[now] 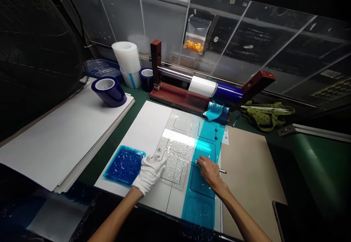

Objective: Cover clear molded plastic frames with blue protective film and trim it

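My left hand, in a white glove, lies over the white board with its fingers stretched onto the edge of a clear textured piece. In my bare right hand is a thin pen-like tool, its fine tip pointing left toward that piece. Whether the tip touches it I cannot tell. Above lies a second clear textured piece. A strip of blue film runs down the board under my right hand. Left of my gloved hand rests a stack of blue film-covered pieces.
A wooden holder carries a blue film roll at the back. White sheets bear another blue roll at left. White rolls, brown board, a green pouch and a phone-like dark object surround the work.
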`<state>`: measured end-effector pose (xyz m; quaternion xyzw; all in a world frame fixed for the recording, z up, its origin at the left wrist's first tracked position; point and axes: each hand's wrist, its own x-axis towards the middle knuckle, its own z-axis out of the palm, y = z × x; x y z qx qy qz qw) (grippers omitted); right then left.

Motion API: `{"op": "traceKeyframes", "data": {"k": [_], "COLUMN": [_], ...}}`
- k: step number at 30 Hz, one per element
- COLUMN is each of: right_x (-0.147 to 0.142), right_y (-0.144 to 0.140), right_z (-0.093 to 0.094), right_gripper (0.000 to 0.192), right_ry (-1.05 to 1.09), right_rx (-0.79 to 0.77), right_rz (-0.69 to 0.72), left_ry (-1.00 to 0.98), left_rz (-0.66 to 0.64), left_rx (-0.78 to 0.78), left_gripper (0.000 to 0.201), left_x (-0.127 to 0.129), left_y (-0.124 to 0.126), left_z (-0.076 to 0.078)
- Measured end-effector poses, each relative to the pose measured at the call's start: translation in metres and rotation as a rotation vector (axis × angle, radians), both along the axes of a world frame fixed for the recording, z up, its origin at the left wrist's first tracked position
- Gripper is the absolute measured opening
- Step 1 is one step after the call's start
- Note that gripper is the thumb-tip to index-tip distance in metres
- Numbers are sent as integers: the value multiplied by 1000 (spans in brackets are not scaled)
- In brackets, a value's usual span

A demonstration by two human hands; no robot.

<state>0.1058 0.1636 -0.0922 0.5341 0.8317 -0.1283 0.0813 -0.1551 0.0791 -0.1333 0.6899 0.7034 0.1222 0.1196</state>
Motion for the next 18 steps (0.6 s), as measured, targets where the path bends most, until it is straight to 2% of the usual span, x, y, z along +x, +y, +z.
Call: {"op": "traceKeyframes", "data": {"k": [5, 8, 10, 15, 18], "right_x": [15, 17, 18, 18, 14], "right_y": [-6, -20, -38, -94, -114], "right_z": [14, 22, 23, 13, 2], "right_gripper": [31, 24, 20, 14, 15], "right_ry": [35, 94, 137, 189, 198], "right_rx": [-6, -13, -35, -122, -136], "right_rz": [-97, -171, -211, -290, -335], "left_ry": [73, 112, 134, 165, 181], "left_rz": [-53, -39, -16, 23, 49], "left_rx": [23, 50, 61, 78, 85], "left_gripper": [35, 47, 52, 50, 51], "left_x": [-4, -2, 3, 22, 33], "left_y": [-2, -15, -29, -65, -78], "left_z": [19, 31, 34, 20, 9]}}
